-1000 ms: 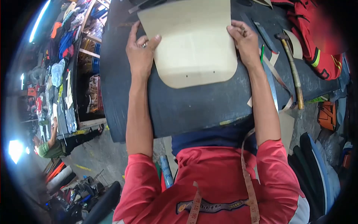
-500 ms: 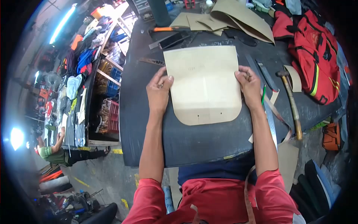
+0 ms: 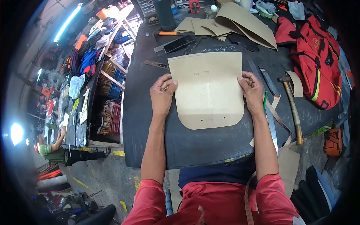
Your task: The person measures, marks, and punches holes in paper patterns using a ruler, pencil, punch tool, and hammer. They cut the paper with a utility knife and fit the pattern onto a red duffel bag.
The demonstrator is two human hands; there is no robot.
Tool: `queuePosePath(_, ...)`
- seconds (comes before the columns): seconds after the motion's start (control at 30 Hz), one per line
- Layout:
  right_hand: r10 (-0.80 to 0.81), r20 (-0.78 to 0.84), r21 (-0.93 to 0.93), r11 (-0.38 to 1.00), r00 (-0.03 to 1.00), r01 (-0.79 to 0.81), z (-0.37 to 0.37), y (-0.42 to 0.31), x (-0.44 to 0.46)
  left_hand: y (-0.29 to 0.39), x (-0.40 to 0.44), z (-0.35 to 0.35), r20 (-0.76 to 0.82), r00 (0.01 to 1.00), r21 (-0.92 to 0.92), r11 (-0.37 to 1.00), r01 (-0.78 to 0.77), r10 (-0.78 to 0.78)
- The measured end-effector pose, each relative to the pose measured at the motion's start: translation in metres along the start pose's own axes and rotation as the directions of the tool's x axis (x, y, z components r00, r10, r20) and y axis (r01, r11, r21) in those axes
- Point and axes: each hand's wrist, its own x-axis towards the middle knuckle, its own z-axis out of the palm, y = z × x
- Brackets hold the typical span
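Observation:
A pale tan card sheet (image 3: 210, 90) with rounded lower corners, small handwriting and two dark dots near its lower edge is held over the dark work table (image 3: 146, 146). My left hand (image 3: 163, 95) pinches its left edge, thumb on top and fingers curled. At the right edge, my right hand (image 3: 252, 92) grips the sheet the same way. Just right of that hand lie a green pencil (image 3: 265, 100), a metal ruler (image 3: 272, 129) and a cutter (image 3: 267, 80).
A hammer (image 3: 292, 108) and a red bag (image 3: 317, 60) are on the right. Folded card (image 3: 245, 24), a phone (image 3: 179, 44) and an orange-handled tool (image 3: 167, 33) lie at the back. Another person (image 3: 56, 152) stands at a cluttered table far left.
The view has shifted, showing more of the table's back. The sheet sits lower relative to the table's items, nearer my body, still held by both hands; its handwriting now shows more clearly.

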Motion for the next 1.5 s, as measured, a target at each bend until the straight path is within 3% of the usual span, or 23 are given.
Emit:
queuePosePath(0.53,0.001,-0.009,0.011,1.0,1.0,-0.001,0.0,0.005,0.003,0.004,-0.001,-0.005,0.091,0.996,-0.039,0.999,-0.001,0.005)
queuePosePath(0.63,-0.007,0.002,0.01,1.0,1.0,0.007,-0.002,0.007,0.004,0.002,0.0,-0.004,0.041,0.999,0.075,0.997,-0.022,0.018)
queuePosePath(0.9,-0.013,0.012,-0.006,1.0,1.0,0.013,-0.002,0.011,0.006,0.004,0.001,-0.005,0.059,0.998,0.109,0.994,0.012,-0.019)
queuePosePath(1.07,0.022,0.064,0.087,0.996,0.998,-0.028,-0.008,0.004,0.003,0.002,0.002,-0.007,0.085,0.995,-0.061,0.997,-0.047,0.052)
queuePosePath(1.17,0.001,0.017,0.149,0.989,1.0,-0.003,-0.002,0.003,0.002,0.007,-0.001,-0.002,0.043,0.997,-0.083,0.995,-0.059,0.063)
queuePosePath(1.5,0.032,-0.004,0.093,0.995,0.999,-0.031,-0.007,0.006,0.005,0.007,-0.001,-0.005,0.108,0.993,-0.024,0.998,-0.054,0.056)
